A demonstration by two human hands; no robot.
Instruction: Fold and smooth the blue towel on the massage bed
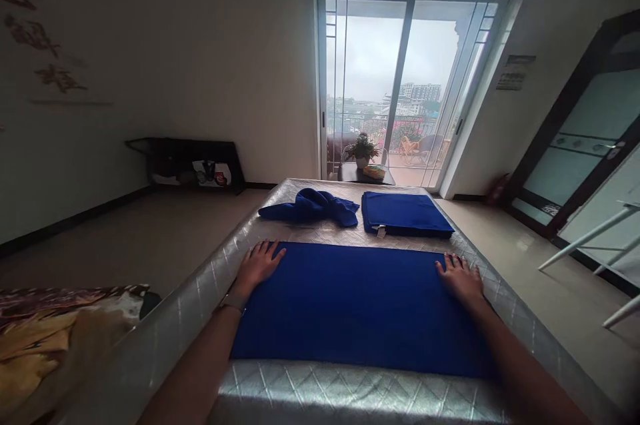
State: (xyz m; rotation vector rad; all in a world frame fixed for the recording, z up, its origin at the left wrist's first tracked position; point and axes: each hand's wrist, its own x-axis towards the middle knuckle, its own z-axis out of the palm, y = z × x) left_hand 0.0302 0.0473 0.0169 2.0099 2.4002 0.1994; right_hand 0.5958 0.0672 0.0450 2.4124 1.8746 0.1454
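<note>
Blue cloth [360, 308] lies smooth in the frame's lower middle; left hand [258, 266] and right hand [462, 279] rest flat, wide apart (gripping nothing); uneven pushing could wrinkle it.

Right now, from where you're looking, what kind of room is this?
Probably a room in someone's home, maybe a bedroom. There's a quilted, mattress-like surface under the flat blue cloth, and a sliding glass door facing a balcony.
</note>
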